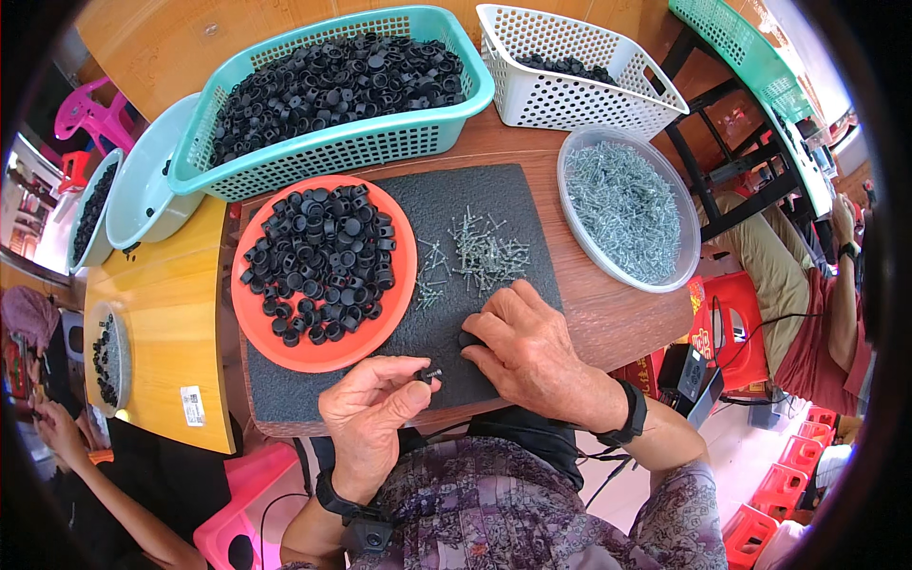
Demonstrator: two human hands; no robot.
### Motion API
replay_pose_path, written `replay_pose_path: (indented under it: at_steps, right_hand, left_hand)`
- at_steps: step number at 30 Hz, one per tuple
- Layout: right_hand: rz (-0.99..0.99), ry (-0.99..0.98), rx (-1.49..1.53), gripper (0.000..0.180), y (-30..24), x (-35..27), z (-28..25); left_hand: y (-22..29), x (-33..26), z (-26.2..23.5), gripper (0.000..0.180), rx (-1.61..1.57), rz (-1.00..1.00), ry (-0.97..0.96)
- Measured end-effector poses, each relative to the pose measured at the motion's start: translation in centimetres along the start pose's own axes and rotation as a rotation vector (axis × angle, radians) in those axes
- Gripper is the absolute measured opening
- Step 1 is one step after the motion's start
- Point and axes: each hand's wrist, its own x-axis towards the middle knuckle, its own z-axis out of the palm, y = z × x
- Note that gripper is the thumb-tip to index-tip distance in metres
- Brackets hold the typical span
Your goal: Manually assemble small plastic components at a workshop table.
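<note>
We see the left hand [372,397] curled near the front edge of a dark foam mat [494,204], its thumb and fingertips pinched narrow on a small black plastic cap [428,375] that is lifted just clear of the mat. The right hand [528,344] rests palm down on the mat just to the right, fingers bent over another black piece [469,339] that shows only partly at its fingertips; we cannot tell whether it grips that piece or merely covers it. Just beyond the right hand lies a loose scatter of small screws [484,252] on the mat. On the mat's left part sits an orange round plate [334,353] heaped with black caps [321,261] of the same kind. Behind the mat stands a teal slotted basket [380,144] filled with many more black caps, and beside it on the right a white slotted basket [570,100] with a few dark pieces in it. To the right of the mat, on the wooden table [608,318], a clear round dish [676,275] holds a thick layer of screws. At the left, well apart, a yellow table [171,313] carries pale bowls [138,204] of dark parts, and another person's arm [104,484] shows near its lower edge.
</note>
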Motion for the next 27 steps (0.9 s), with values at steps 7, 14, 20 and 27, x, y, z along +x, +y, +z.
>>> replay_pose_path:
  at_steps: [7,14,20,27]
  right_hand:
    - [0.141,0.128,0.445,0.023,-1.0,-0.1,-0.6]
    - [0.316,0.144,0.862,0.021,-2.3,-1.4,0.4]
    - [0.203,0.277,0.699,0.021,-2.3,-1.7,1.0]
    - [0.298,0.27,0.808,0.024,-2.6,-2.2,0.4]
  left_hand:
    - [0.2,0.3,0.6,0.027,-0.012,-0.036,0.006]
    - [0.4,0.7,1.7,0.026,-0.111,-0.013,0.007]
    - [0.3,0.6,2.2,0.026,-0.104,-0.028,-0.004]
    - [0.0,0.4,2.0,0.023,-0.174,-0.035,-0.065]
